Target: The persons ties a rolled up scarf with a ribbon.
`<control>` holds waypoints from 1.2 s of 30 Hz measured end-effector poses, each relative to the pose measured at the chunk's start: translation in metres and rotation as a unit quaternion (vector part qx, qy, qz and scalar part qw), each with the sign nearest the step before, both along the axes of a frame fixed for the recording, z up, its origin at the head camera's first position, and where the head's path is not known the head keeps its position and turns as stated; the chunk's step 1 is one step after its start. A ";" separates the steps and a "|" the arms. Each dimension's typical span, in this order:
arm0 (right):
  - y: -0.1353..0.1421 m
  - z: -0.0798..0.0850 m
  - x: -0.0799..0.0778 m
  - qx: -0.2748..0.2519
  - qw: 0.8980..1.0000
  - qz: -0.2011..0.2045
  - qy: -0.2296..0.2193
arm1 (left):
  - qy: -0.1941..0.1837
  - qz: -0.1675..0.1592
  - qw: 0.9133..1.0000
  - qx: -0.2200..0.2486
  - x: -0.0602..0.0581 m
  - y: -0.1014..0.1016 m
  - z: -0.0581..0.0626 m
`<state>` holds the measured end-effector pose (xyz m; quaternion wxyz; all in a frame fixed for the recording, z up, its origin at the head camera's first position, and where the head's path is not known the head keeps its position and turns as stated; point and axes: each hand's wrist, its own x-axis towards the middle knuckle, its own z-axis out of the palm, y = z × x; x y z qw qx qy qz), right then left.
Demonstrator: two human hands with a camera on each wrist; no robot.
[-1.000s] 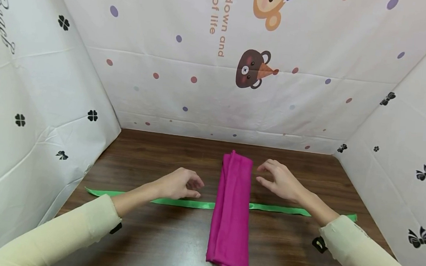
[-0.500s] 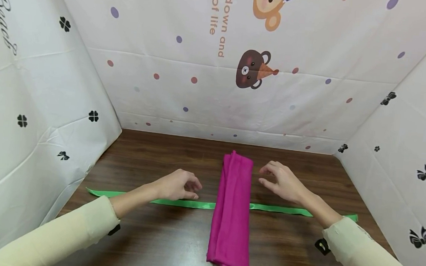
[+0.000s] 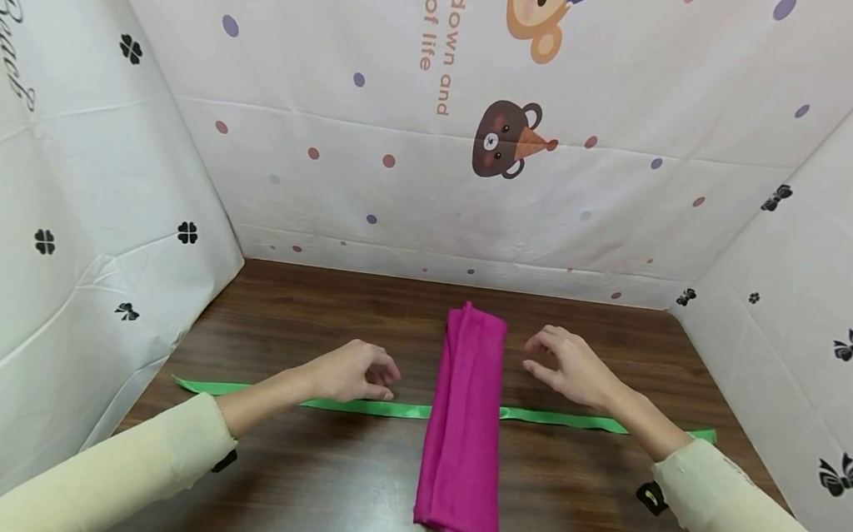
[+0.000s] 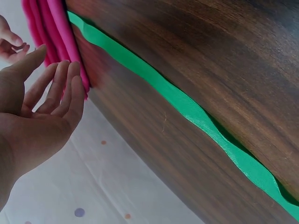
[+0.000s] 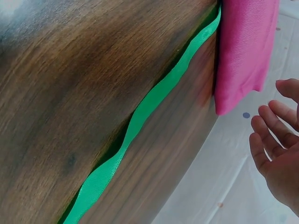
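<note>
A magenta cloth (image 3: 463,436), folded into a long narrow bundle, lies lengthwise on the brown wooden table. Crossing beneath it is a green ribbon (image 3: 378,408), whose two ends reach out to the left and right; the stretch under the cloth is hidden. My left hand (image 3: 350,371) hovers left of the cloth with loosely bent fingers and holds nothing. On the other side, my right hand (image 3: 569,367) is raised beside the cloth's far half, its fingers likewise loosely curved and empty. Both wrist views show the ribbon (image 4: 173,95) running away from the cloth (image 5: 247,46).
The wooden table (image 3: 348,494) ends at a white printed backdrop (image 3: 327,191) at the back. White sheets with black clover and bow prints stand along the left (image 3: 101,190) and right sides (image 3: 806,313).
Both hands have drifted slightly outward from the cloth, the left to the left and the right to the right. The cloth and ribbon stay in place.
</note>
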<state>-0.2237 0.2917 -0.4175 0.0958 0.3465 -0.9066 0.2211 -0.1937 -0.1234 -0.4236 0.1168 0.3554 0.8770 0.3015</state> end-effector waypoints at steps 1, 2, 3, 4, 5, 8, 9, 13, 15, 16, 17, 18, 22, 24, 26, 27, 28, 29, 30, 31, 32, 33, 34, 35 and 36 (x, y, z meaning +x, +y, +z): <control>0.001 0.000 0.000 0.000 1.000 -0.001 0.000 | -0.001 0.001 1.000 -0.001 0.000 0.000 -0.001; 0.001 0.000 0.001 -0.001 1.000 -0.002 0.000 | -0.003 0.002 1.000 0.000 -0.001 -0.001 -0.001; 0.002 -0.001 0.001 -0.001 1.000 -0.001 0.000 | -0.005 0.003 1.000 0.000 -0.001 -0.001 -0.002; 0.002 -0.001 0.001 -0.002 1.000 -0.001 -0.001 | -0.006 0.003 1.000 0.000 -0.001 -0.002 -0.002; 0.003 -0.001 0.001 -0.003 1.000 -0.001 -0.002 | -0.007 0.003 1.000 0.001 -0.001 -0.002 -0.002; 0.004 -0.002 0.002 -0.004 1.000 -0.002 -0.003 | -0.005 0.002 1.000 0.003 -0.002 -0.004 -0.002; 0.004 -0.002 0.002 -0.003 1.000 -0.002 -0.003 | -0.005 0.002 1.000 0.003 -0.002 -0.004 -0.002; 0.006 -0.004 0.001 -0.004 1.000 -0.003 -0.009 | -0.004 0.002 1.000 -0.001 -0.003 -0.005 -0.003; 0.007 -0.005 0.001 -0.005 1.000 -0.003 -0.012 | -0.006 0.004 1.000 -0.004 -0.003 -0.006 -0.004; 0.007 -0.005 0.001 -0.005 1.000 -0.002 -0.013 | -0.008 0.005 1.000 -0.007 -0.003 -0.007 -0.004; 0.007 -0.005 0.001 -0.005 1.000 -0.001 -0.014 | -0.010 0.006 1.000 -0.009 -0.003 -0.008 -0.004; 0.008 -0.005 0.001 -0.006 1.000 0.000 -0.012 | -0.013 0.008 1.000 -0.011 -0.003 -0.009 -0.004; 0.009 -0.004 0.000 -0.006 1.000 0.006 0.000 | -0.021 0.021 0.999 -0.019 -0.002 -0.015 -0.002; 0.010 -0.004 0.000 -0.005 1.000 0.006 0.003 | -0.022 0.026 0.999 -0.021 -0.002 -0.017 -0.002; 0.011 -0.004 0.001 -0.001 1.000 0.004 0.002 | -0.021 0.026 0.999 -0.021 -0.001 -0.019 -0.003; 0.012 -0.004 0.001 0.002 1.000 0.003 0.002 | -0.021 0.024 0.999 -0.019 -0.001 -0.020 -0.003; 0.012 -0.003 0.002 0.005 1.000 0.001 0.000 | -0.020 0.021 0.999 -0.018 -0.001 -0.021 -0.004; 0.013 -0.003 0.002 0.007 1.000 0.001 -0.002 | -0.020 0.020 0.999 -0.017 -0.001 -0.023 -0.004; 0.014 -0.003 0.003 0.009 1.000 0.001 -0.003 | -0.019 0.019 1.000 -0.017 0.000 -0.024 -0.005; 0.015 -0.003 0.003 0.010 1.000 0.001 -0.004 | -0.018 0.018 1.000 -0.017 0.000 -0.025 -0.006; 0.016 -0.003 0.004 0.011 1.000 0.001 -0.005 | -0.018 0.020 0.999 -0.018 0.000 -0.027 -0.006; 0.017 -0.003 0.004 0.012 1.000 0.001 -0.006 | -0.018 0.023 0.999 -0.018 0.000 -0.029 -0.006; 0.018 -0.004 0.004 0.012 1.000 0.000 -0.007 | -0.018 0.024 0.999 -0.018 0.000 -0.030 -0.007; 0.019 -0.004 0.004 0.010 1.000 0.000 -0.007 | -0.019 0.027 0.999 -0.018 0.000 -0.032 -0.007; 0.020 -0.004 0.004 0.009 1.000 0.000 -0.006 | -0.019 0.028 0.999 -0.018 0.000 -0.033 -0.007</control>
